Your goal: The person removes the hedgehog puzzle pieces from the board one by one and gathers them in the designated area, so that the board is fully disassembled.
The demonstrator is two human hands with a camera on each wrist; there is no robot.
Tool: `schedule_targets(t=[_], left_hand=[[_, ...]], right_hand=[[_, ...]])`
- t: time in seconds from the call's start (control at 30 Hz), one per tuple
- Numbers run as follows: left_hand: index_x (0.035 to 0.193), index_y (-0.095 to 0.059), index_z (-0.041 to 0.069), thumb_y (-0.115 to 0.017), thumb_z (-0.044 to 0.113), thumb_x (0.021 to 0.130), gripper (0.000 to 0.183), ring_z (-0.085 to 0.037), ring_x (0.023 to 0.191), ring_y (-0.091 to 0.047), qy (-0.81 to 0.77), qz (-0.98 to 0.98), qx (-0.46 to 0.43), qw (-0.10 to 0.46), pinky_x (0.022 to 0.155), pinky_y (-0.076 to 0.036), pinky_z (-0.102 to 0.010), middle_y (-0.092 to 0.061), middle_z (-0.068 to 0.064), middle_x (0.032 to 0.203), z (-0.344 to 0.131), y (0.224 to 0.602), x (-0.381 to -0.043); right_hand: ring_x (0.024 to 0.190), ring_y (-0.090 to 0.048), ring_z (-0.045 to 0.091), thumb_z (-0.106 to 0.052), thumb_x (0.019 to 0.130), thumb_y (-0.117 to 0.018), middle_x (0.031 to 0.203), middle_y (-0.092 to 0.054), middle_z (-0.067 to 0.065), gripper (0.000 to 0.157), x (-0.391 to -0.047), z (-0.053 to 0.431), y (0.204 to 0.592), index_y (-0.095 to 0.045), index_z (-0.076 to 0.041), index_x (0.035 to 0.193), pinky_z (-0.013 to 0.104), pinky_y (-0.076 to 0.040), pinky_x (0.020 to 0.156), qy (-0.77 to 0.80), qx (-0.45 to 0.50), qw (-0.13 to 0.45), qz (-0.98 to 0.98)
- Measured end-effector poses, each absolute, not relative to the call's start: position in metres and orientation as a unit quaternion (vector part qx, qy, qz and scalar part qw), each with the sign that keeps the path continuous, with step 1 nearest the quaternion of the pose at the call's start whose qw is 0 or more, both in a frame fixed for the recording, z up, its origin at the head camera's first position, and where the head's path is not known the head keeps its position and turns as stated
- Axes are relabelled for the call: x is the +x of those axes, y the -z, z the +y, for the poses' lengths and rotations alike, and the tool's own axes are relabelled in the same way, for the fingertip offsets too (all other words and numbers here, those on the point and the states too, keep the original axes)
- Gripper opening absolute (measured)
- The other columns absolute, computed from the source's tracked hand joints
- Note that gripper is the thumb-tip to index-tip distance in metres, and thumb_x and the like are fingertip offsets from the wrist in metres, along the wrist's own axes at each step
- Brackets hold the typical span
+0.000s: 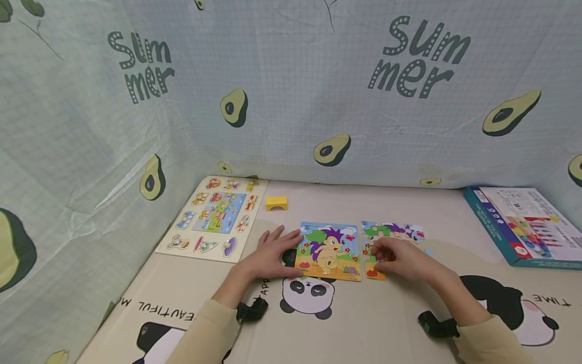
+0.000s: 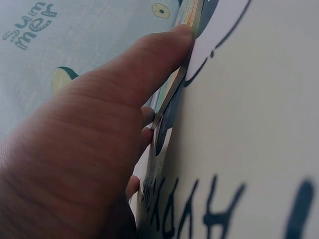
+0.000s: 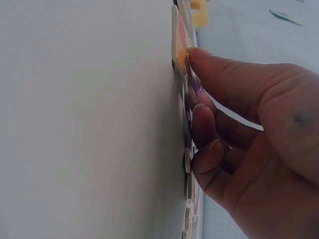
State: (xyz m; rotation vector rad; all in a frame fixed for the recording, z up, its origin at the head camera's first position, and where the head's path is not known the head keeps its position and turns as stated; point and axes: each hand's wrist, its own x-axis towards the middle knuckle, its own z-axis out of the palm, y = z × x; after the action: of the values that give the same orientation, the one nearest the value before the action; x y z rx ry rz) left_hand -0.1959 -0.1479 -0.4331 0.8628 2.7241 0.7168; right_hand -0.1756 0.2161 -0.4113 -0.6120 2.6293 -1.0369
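Note:
A square picture board (image 1: pixel 328 250) with a purple-haired hedgehog lies flat on the cloth. My left hand (image 1: pixel 275 255) rests at its left side, fingers spread and fairly straight, thumb touching the near-left corner; in the left wrist view the thumb (image 2: pixel 159 55) lies against the board's edge. Right of the board are loose jigsaw pieces, including a red-and-orange piece (image 1: pixel 375 272) and a row along the top (image 1: pixel 391 230). My right hand (image 1: pixel 402 258) is over them with curled fingers, pinching a small jigsaw piece (image 3: pixel 195 83) between thumb and index finger, partly hidden.
A peg puzzle board (image 1: pixel 182 235) lies at the back left, with a yellow arch block (image 1: pixel 277 203) beside it. A boxed set (image 1: pixel 527 227) stands flat at the right. Avocado-patterned sheeting (image 1: pixel 282 101) walls the back and left.

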Motion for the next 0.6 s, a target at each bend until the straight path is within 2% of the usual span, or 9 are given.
schedule_targets(t=[0.6], left_hand=[[0.157,-0.041,0.019,-0.075,0.055,0.084,0.089,-0.035,0.153,-0.003,-0.243,0.919,0.294,0.097,0.118,0.002,-0.060,-0.028,0.001,0.165,-0.1478,0.4315,-0.1951]], right_hand=[[0.085,-0.054,0.020,-0.014,0.093,-0.075,0.093,-0.059,0.001,0.024,-0.1751,0.2172,0.4045,-0.064,-0.004,0.111,0.027,-0.050,0.069,0.363,-0.212,0.097,0.902]])
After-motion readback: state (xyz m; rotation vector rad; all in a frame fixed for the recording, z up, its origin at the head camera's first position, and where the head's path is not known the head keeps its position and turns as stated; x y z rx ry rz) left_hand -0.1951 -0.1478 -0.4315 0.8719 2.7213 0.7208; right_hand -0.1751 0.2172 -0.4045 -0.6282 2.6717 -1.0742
